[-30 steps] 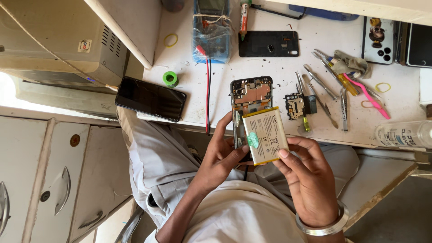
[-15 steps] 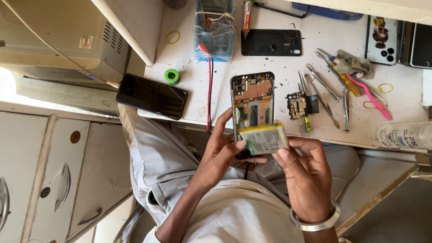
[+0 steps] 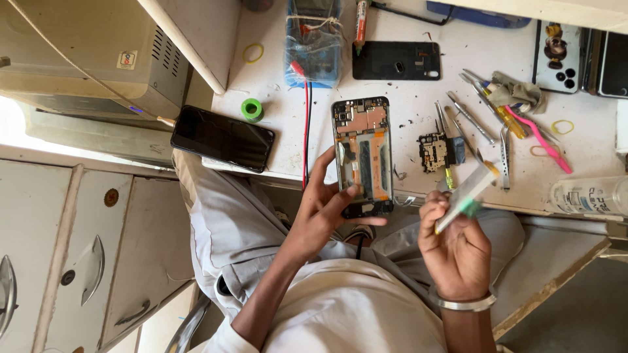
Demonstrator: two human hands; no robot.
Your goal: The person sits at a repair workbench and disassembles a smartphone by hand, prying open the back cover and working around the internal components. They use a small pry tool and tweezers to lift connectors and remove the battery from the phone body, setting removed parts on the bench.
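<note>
**Desk:** What do the hands have?

**Photographer:** The left hand [image 3: 324, 212] grips an opened phone [image 3: 364, 155], back cover off, its boards and orange-brown parts exposed. The thumb presses the lower front near the bottom edge; the other fingers [image 3: 322, 168] curl round the left side, spread only loosely. The phone stands upright over the near edge of the white workbench [image 3: 405, 121].

**Desk:** And the right?

**Photographer:** The right hand [image 3: 454, 245], a metal bangle [image 3: 466, 302] at the wrist, pinches a flat battery [image 3: 466, 196] seen nearly edge-on, tilted up to the right, a green tab on its lower part. Fingertips are closed tight on its lower end. It is held apart from the phone, to its right.

**Desk:** Around them?

**Photographer:** A small circuit board [image 3: 437, 150] lies just right of the phone. Beyond it, tweezers and screwdrivers [image 3: 481, 127] and a pink tool [image 3: 540, 140]. A black back cover [image 3: 396, 60] lies farther up the bench, a dark phone [image 3: 222, 138] at the left edge beside a green tape roll [image 3: 251, 109]. A red wire [image 3: 306, 124] runs down past the phone's left.
</note>
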